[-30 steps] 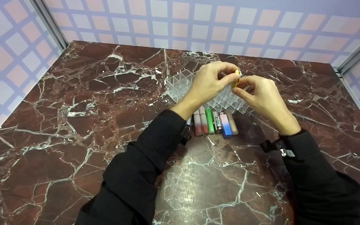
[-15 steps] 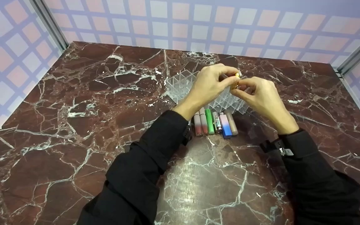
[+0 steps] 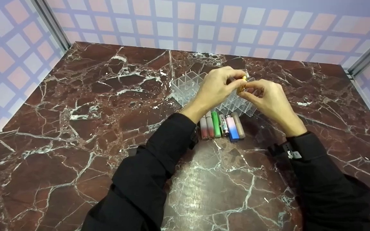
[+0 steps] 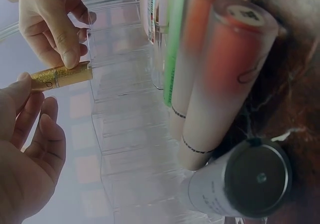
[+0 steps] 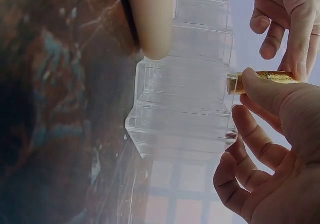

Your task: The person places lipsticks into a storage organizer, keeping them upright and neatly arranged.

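Both hands pinch one small glittery gold lipstick tube (image 4: 74, 75) above the right part of a clear plastic organizer (image 3: 185, 86) with diamond-shaped compartments. My left hand (image 3: 215, 84) grips the upper end between thumb and index finger. Closer to the lower end, my right hand (image 3: 268, 94) pinches it the same way, other fingers loosely bent. In the right wrist view the tube's lower end (image 5: 233, 84) is at the organizer's top edge; whether it is inside a compartment I cannot tell. The left hand and forearm hide part of the organizer.
In front of the organizer lies a row of cosmetic tubes: grey-and-red ones (image 3: 204, 130), a green one (image 3: 216, 125), a silvery one (image 3: 224, 126), a pink-and-blue one (image 3: 232, 130) and a brownish one (image 3: 238, 126). A dark-ended tube (image 4: 255, 179) shows in the left wrist view.
Both hands have sunk slightly with the gold lipstick tube, which stands a little lower over the organizer. The row of tubes has stayed in place.
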A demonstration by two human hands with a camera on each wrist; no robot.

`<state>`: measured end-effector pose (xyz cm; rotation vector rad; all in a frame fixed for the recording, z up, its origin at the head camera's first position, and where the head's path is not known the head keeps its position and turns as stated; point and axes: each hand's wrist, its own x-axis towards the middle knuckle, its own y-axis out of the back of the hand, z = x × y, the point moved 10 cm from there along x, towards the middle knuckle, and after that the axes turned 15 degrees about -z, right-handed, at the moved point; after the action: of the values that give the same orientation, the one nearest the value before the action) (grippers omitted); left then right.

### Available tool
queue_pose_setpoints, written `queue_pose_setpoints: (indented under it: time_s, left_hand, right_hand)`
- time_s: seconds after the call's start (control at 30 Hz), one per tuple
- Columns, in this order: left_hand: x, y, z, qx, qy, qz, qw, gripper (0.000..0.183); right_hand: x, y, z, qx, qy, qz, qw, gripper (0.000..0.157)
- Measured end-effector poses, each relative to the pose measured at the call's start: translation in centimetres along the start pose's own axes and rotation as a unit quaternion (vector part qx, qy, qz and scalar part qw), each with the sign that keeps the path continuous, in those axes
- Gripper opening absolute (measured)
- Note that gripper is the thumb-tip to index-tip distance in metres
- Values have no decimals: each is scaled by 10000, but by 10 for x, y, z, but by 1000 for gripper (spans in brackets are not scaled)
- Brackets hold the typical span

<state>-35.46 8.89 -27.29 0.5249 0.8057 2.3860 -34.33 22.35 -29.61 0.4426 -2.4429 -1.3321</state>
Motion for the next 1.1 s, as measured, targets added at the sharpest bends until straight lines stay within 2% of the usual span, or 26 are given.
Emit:
queue_pose_setpoints:
  time_s: [0.37,0.6,0.9,1.1]
  left_hand:
    - [1,-4,2,351,16,-35,9994,29]
    - [0,-4,-3,284,208,-49,9994,31]
    - [2,-7,-5,450,283,-88,9985,29]
    - [3,-8,-6,403,312,-101,9986,27]
  right_hand:
    - [3,-1,1,-55,146,48,9999,28]
    - [4,-5,4,53,92,-20,9999,30]
    - [4,-6,-2,-13,295,-12,9996,27]
    - [4,-7,-1,-25,279,-13,9996,24]
